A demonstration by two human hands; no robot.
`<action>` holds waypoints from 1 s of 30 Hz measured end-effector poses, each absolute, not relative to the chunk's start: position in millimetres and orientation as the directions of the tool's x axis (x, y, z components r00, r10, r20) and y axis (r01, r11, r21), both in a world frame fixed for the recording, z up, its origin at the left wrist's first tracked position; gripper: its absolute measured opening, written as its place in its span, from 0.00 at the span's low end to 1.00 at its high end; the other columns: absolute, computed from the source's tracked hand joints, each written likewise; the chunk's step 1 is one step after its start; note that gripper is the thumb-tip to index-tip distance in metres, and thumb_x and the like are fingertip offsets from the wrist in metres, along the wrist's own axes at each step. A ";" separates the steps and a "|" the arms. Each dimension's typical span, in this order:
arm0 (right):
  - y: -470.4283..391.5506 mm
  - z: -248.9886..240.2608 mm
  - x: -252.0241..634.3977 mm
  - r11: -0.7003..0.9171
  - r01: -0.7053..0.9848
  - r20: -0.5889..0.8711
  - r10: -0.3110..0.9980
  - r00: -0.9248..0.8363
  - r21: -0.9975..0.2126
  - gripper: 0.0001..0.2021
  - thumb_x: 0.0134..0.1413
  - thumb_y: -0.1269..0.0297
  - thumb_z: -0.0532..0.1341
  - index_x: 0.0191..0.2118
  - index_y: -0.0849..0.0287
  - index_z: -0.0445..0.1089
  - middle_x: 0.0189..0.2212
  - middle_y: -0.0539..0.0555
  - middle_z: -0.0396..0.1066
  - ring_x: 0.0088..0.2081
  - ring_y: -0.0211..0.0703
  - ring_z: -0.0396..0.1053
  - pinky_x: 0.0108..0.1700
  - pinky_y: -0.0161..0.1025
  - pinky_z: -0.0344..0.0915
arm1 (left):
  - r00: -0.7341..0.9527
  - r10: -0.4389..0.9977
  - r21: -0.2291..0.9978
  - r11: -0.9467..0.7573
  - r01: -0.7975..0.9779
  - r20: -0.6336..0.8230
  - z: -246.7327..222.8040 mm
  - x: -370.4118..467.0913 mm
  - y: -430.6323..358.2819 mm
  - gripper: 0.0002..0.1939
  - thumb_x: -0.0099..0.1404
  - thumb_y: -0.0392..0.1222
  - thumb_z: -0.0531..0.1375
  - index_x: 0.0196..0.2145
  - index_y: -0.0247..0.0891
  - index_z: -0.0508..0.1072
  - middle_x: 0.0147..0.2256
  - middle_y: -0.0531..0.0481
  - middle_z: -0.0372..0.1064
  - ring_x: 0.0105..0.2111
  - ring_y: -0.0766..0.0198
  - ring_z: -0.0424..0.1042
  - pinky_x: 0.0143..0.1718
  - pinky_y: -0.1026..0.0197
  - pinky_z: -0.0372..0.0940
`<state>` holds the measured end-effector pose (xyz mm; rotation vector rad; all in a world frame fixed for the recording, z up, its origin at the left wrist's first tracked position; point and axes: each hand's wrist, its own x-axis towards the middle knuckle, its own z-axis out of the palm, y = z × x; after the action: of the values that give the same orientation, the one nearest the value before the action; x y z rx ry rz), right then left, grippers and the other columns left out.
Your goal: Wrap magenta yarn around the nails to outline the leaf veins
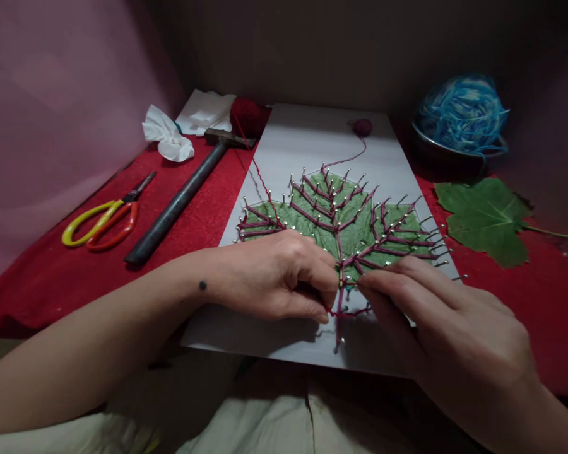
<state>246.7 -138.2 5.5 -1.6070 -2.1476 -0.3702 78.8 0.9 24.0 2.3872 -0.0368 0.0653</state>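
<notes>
A white board (284, 142) carries a green leaf (355, 236) ringed with nails, with purple yarn wound along its veins. My left hand (284, 277) is closed over the leaf's lower left, with red yarn (261, 176) running to it and showing at its fingertips. Fingers pinched, my right hand (435, 309) reaches in from the lower right near the stem nails; a thin yellowish thing sticks out from its fingertips, too small to name. Purple yarn (337, 328) runs down the stem to a nail below both hands.
Scissors (111, 221), a hammer (180, 202), crumpled tissue (168, 135) and a red yarn ball (247, 116) lie left on red cloth (208, 208). A small purple ball (362, 127) rests on the board. Blue yarn (464, 113) in a bowl and a loose leaf (490, 217) are right.
</notes>
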 end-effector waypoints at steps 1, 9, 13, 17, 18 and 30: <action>-135.8 7.6 247.3 0.343 0.938 0.463 0.840 -0.283 -0.049 0.10 0.60 0.70 0.53 0.35 0.60 0.71 0.28 0.52 0.70 0.25 0.35 0.63 0.26 0.36 0.52 | 0.998 -0.008 0.692 -0.720 -0.050 0.064 23.4 78.5 1.3 0.03 0.60 0.33 0.61 0.29 0.37 0.74 0.28 0.51 0.70 0.31 0.68 0.67 0.37 0.67 0.60; -99.4 9.5 259.7 0.297 0.954 0.448 0.848 -0.284 0.041 0.12 0.58 0.68 0.55 0.28 0.58 0.73 0.22 0.49 0.69 0.22 0.33 0.63 0.23 0.34 0.50 | 0.998 -0.010 0.692 -0.720 -0.050 0.061 22.8 76.9 1.5 0.04 0.60 0.36 0.61 0.27 0.36 0.74 0.26 0.53 0.69 0.29 0.69 0.68 0.36 0.67 0.59; -106.4 2.4 268.0 0.252 0.967 0.444 0.872 -0.206 -0.046 0.08 0.56 0.69 0.58 0.30 0.59 0.74 0.24 0.49 0.71 0.25 0.34 0.68 0.24 0.33 0.55 | 0.999 -0.018 0.668 -0.743 -0.042 0.042 25.6 76.6 0.8 0.08 0.62 0.39 0.60 0.25 0.37 0.74 0.24 0.52 0.68 0.27 0.69 0.66 0.36 0.66 0.59; -130.6 -3.8 272.7 0.299 0.954 0.473 0.842 -0.261 -0.007 0.09 0.57 0.67 0.57 0.32 0.59 0.74 0.21 0.49 0.69 0.21 0.33 0.64 0.22 0.34 0.55 | 0.998 -0.057 0.662 -0.747 -0.059 0.024 27.8 76.2 -0.5 0.10 0.63 0.39 0.59 0.24 0.37 0.73 0.24 0.52 0.67 0.28 0.68 0.66 0.38 0.65 0.59; -136.0 -5.1 272.7 0.312 0.950 0.469 0.839 -0.277 0.001 0.09 0.57 0.67 0.57 0.33 0.59 0.74 0.21 0.49 0.69 0.21 0.34 0.64 0.22 0.34 0.54 | 0.998 -0.057 0.660 -0.749 -0.054 0.017 28.2 76.0 -1.1 0.10 0.62 0.39 0.59 0.24 0.37 0.73 0.24 0.53 0.67 0.28 0.68 0.66 0.39 0.65 0.58; -134.5 -0.7 259.3 0.201 0.965 0.500 0.827 -0.258 0.166 0.06 0.55 0.68 0.59 0.33 0.60 0.73 0.23 0.51 0.69 0.21 0.37 0.63 0.23 0.38 0.51 | 0.999 -0.039 0.652 -0.757 -0.034 0.007 27.4 75.4 -1.6 0.09 0.61 0.38 0.60 0.23 0.38 0.72 0.24 0.54 0.68 0.28 0.68 0.66 0.42 0.63 0.57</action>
<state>259.3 -134.5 -0.7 -1.6924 -2.1799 -0.6524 75.4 -1.6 27.4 2.4303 -0.0502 -0.0091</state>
